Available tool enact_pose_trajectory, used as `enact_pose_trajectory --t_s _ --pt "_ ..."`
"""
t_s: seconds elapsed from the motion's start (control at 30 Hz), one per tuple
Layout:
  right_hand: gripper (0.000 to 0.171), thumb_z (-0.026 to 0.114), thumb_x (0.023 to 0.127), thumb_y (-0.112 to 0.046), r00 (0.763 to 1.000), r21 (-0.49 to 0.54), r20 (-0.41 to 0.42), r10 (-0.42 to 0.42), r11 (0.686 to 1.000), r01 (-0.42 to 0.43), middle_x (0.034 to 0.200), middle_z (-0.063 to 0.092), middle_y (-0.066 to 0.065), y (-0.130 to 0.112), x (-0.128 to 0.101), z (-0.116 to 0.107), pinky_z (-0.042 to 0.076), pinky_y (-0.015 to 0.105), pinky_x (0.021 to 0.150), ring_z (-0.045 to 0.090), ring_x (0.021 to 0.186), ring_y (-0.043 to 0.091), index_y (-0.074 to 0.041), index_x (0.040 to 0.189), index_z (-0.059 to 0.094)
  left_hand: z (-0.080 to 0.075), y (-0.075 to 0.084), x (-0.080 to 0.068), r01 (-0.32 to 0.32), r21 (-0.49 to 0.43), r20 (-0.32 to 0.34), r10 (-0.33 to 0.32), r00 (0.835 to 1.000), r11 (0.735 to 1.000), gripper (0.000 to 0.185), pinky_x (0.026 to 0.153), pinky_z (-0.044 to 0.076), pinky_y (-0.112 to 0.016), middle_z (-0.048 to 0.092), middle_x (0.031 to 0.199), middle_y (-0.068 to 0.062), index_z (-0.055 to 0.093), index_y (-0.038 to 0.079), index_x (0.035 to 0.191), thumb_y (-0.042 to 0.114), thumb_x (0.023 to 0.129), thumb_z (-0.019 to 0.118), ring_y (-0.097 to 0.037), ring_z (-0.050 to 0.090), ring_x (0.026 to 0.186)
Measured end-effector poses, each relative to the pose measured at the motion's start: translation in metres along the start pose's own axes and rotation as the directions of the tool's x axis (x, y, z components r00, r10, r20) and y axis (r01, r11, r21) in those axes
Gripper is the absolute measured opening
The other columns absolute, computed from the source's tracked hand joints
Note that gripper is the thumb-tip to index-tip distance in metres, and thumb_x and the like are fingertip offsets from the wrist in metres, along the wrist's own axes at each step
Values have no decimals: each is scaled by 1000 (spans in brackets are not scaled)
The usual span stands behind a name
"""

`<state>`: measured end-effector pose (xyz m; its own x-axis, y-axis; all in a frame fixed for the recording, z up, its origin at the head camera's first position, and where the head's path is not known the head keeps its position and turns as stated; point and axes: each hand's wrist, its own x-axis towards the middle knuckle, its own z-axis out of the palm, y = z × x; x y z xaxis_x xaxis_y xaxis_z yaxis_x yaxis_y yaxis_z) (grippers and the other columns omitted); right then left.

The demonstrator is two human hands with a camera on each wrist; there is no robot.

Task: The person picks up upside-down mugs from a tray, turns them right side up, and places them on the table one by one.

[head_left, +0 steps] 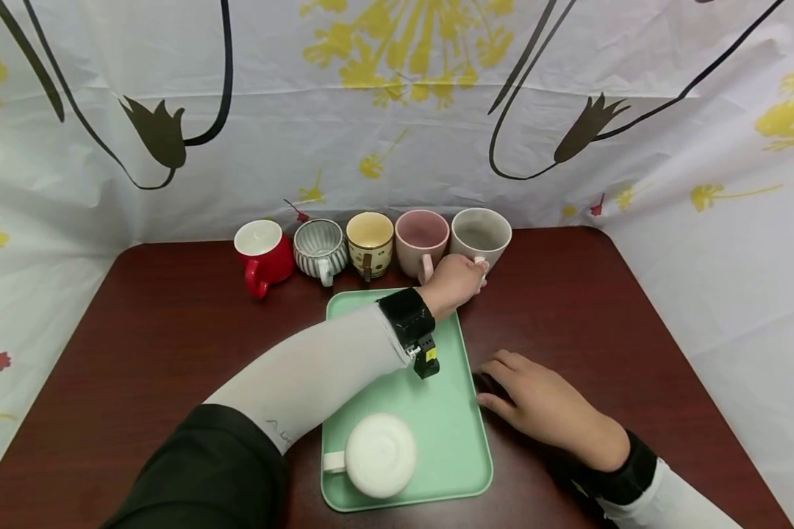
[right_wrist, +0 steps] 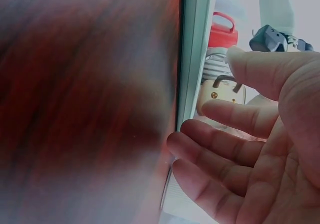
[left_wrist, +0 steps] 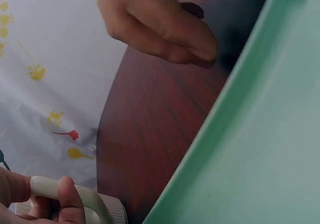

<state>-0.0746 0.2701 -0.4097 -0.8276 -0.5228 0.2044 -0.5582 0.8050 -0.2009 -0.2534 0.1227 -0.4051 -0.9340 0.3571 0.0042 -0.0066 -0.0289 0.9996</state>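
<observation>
At the right end of a row of mugs stands a white mug (head_left: 481, 231); my left hand (head_left: 455, 283) grips its handle (left_wrist: 90, 199), fingers curled round it. Just left of it is a pink mug (head_left: 422, 235), close to that hand. An upside-down white cup (head_left: 380, 455) sits on the near part of a green tray (head_left: 446, 441), its handle pointing left. Beside the tray's right edge my right hand (head_left: 549, 404) hovers or rests with relaxed fingers; the right wrist view shows its palm (right_wrist: 280, 174) holding nothing.
Left of the pink mug stand a yellow mug (head_left: 370, 239), a grey striped mug (head_left: 320, 250) and a red mug (head_left: 267, 257). Behind the row hangs a patterned white cloth (head_left: 410, 162). Everything stands on a dark red-brown table (head_left: 172, 330).
</observation>
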Motion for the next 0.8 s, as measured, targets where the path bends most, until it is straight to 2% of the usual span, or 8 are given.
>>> enact_pose_trajectory --t_s 0.03,0.07,0.17,0.27,0.4,0.57,0.67,0.8 --pt "35 81 91 -35 1000 0 3 0 1000 0 110 64 -6 0 0 0 57 32 82 62 97 5 -16 119 70 2 9 -4 54 102 -17 -53 998 993 33 98 41 -21 67 70 -4 67 7 80 29 105 63 -10 66 83" --pt "36 81 91 -35 1000 0 6 0 1000 0 110 64 -6 0 0 0 57 32 83 63 97 5 -16 120 70 4 26 -14 161 177 -45 -155 987 971 33 99 41 -23 66 70 -5 67 5 80 27 105 62 -12 65 83" --pt "36 80 91 -34 1000 3 12 0 1000 0 110 64 -6 0 1 0 57 32 83 63 98 5 -16 120 70 6 43 -24 187 212 -51 -180 982 959 32 90 51 -30 64 70 -9 67 -2 87 21 107 58 -22 67 83" --pt "36 80 91 -34 1000 4 18 1 1000 -1 110 64 -6 0 0 0 57 32 82 62 97 5 -16 120 70 4 48 -26 177 317 -34 -176 984 932 39 108 37 -28 57 65 -1 62 7 78 29 109 55 -15 59 87" --pt "36 81 91 -34 1000 4 25 3 1000 -3 110 63 -5 -1 1 0 57 32 83 62 97 6 -16 120 70 0 46 -25 171 429 -16 -181 983 887 41 126 8 -41 56 65 2 58 13 77 37 109 52 -15 57 104" --pt "36 80 92 -34 999 8 46 8 1000 -8 111 64 -5 -2 1 0 57 32 83 63 98 6 -15 120 70 -4 48 -29 141 483 25 -174 984 864 30 130 3 -48 61 82 1 64 11 98 36 109 52 -21 57 110" --pt "36 80 92 -34 998 15 56 11 1000 -12 112 64 -5 -3 1 0 57 32 83 63 98 6 -15 121 69 -6 53 -35 92 561 66 -155 986 822 28 130 -4 -50 60 89 1 62 10 104 37 108 55 -19 57 107" --pt "36 80 92 -33 999 23 50 11 1000 -12 111 64 -6 -3 1 -2 58 32 83 64 98 6 -15 121 69 -10 62 -44 -7 655 136 -109 985 756 27 131 -7 -49 59 85 1 59 9 102 36 106 58 -17 61 97"
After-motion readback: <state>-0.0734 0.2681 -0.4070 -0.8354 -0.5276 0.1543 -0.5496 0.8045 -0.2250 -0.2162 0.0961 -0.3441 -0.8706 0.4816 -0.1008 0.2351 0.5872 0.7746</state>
